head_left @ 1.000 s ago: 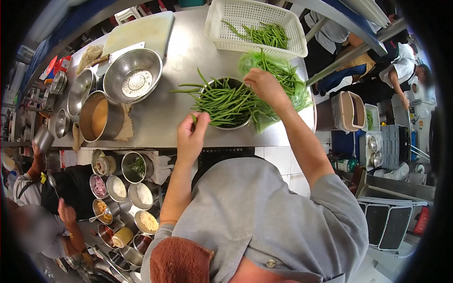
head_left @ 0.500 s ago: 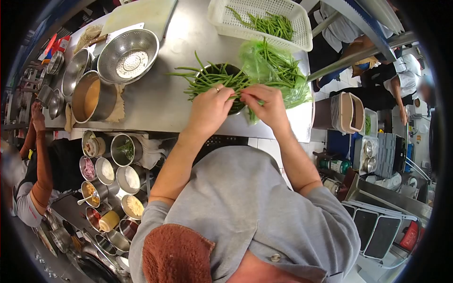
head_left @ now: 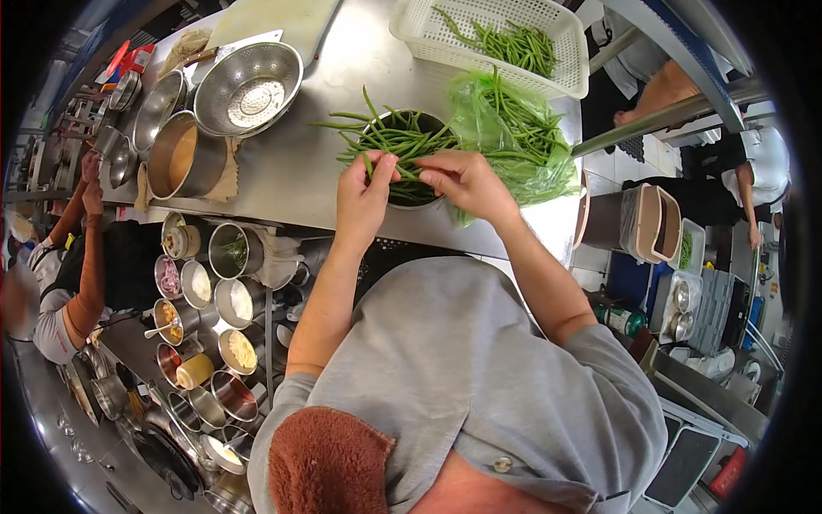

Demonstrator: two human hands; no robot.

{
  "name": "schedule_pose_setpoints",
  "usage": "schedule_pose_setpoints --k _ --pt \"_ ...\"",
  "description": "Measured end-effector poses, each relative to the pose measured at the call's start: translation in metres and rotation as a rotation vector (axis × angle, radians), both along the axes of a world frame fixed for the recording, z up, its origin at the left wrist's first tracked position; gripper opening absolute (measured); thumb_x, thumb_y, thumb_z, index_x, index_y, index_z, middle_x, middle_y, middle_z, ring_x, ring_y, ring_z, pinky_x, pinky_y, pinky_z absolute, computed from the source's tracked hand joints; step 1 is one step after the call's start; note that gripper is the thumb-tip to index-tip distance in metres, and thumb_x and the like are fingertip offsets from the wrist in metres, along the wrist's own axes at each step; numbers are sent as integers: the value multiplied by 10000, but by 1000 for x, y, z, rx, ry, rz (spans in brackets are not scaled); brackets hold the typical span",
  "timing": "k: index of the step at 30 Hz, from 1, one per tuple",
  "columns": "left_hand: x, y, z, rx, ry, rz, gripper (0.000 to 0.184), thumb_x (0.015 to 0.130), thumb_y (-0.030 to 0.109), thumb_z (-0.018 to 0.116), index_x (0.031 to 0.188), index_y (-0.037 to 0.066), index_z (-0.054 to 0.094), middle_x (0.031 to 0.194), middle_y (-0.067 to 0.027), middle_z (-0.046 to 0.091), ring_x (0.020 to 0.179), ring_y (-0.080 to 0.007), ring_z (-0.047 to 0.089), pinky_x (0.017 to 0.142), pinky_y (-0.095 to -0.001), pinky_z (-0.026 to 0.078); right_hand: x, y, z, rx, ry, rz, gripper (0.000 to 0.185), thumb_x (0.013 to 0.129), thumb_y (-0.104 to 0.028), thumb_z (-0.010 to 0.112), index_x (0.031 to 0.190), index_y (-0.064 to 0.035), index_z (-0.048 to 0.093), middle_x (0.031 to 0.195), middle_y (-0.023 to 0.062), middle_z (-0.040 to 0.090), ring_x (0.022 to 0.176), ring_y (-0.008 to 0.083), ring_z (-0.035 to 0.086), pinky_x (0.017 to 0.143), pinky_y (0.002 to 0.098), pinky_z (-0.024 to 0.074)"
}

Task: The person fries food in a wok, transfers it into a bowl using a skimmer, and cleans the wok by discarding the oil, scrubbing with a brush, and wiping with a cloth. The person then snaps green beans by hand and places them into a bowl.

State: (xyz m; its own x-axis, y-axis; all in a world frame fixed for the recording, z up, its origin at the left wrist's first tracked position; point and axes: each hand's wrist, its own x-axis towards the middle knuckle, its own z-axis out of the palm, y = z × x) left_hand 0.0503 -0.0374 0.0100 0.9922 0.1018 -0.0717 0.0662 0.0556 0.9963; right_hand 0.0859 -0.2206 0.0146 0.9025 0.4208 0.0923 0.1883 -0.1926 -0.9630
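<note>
Over a metal pot point(head_left: 413, 206) heaped with long green beans point(head_left: 390, 140), my two hands work close together. My left hand point(head_left: 363, 201) is closed in a pinch, with a short piece of green bean showing between thumb and fingers. To its right, my right hand point(head_left: 469, 183) has its thumb and fingertips drawn together over the beans; whether a bean is in that pinch is hard to see. Beside the pot lies an opened green plastic bag point(head_left: 467, 107) full of beans. Behind it stands a white perforated basket point(head_left: 419, 43) with more beans.
Left on the steel table point(head_left: 330, 77) are a metal colander point(head_left: 287, 98) and a pot of brownish liquid point(head_left: 205, 167). Below left, several metal containers hold ingredients. A co-worker's arm point(head_left: 90, 257) is at far left; a bin point(head_left: 629, 223) stands at right.
My hands have moved apart slightly, the left one turning so a bean piece shows at its fingertips. The whole view has shifted a little to the right.
</note>
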Motion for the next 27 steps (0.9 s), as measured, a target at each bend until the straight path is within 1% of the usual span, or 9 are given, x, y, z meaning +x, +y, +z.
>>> schedule_pose_setpoints --k 3,6,8,11,13,15,18,23,27 --pt "-5 1 -6 -53 57 -4 177 963 220 558 955 43 564 712 44 508 467 8 299 419 -188 230 -5 4 -1 -58 -113 69 154 816 -76 670 927 31 664 764 141 642 639 236 599 604 342 475" --pt "-9 2 -9 -79 58 -11 174 968 212 548 976 38 553 763 20 529 476 6 312 420 -187 237 -8 8 -6 -35 -124 39 132 836 -79 645 908 29 666 716 99 639 590 179 579 564 306 466" --pt "-11 1 -9 -108 33 -2 174 971 208 542 984 34 546 780 10 534 482 4 319 424 -184 241 -11 10 -3 56 210 -57 133 861 -87 615 903 27 669 682 58 624 551 115 548 533 267 455" --pt "-16 -2 -9 35 -203 36 151 980 182 515 994 32 530 783 0 537 513 -5 347 442 -183 261 -12 14 -3 250 314 -98 152 884 -95 587 914 29 669 651 28 601 540 61 524 505 235 438" --pt "-19 1 -10 194 -415 121 121 990 154 479 973 38 509 825 -23 543 564 -14 371 467 -188 284 -6 12 -8 222 286 -161 137 873 -91 608 924 19 672 685 42 616 559 86 549 519 249 450" --pt "-17 7 1 73 -377 111 114 990 152 468 959 45 498 850 -41 544 582 -27 382 472 -195 289 3 7 -6 194 254 -216 128 862 -87 630 933 9 676 720 56 631 578 110 575 533 263 463" --pt "-14 21 4 -242 -224 73 108 986 153 450 939 60 477 888 -71 542 599 -57 398 475 -212 294 18 -4 6 -275 -402 -119 138 775 -56 688 913 -51 696 912 101 632 747 285 632 657 363 511" --pt "-15 23 -2 -696 -16 -68 67 977 137 432 954 85 468 815 -60 517 601 -107 418 465 -236 308 47 -5 -7 -463 -619 9 140 793 -40 623 914 -70 687 878 117 588 818 299 613 696 409 493" --pt "-16 21 7 -657 34 -61 52 976 123 427 972 89 466 753 -36 459 608 -114 420 472 -242 324 41 11 -7 -599 -586 195 184 752 -33 658 929 -79 672 948 107 553 862 296 587 713 405 479"
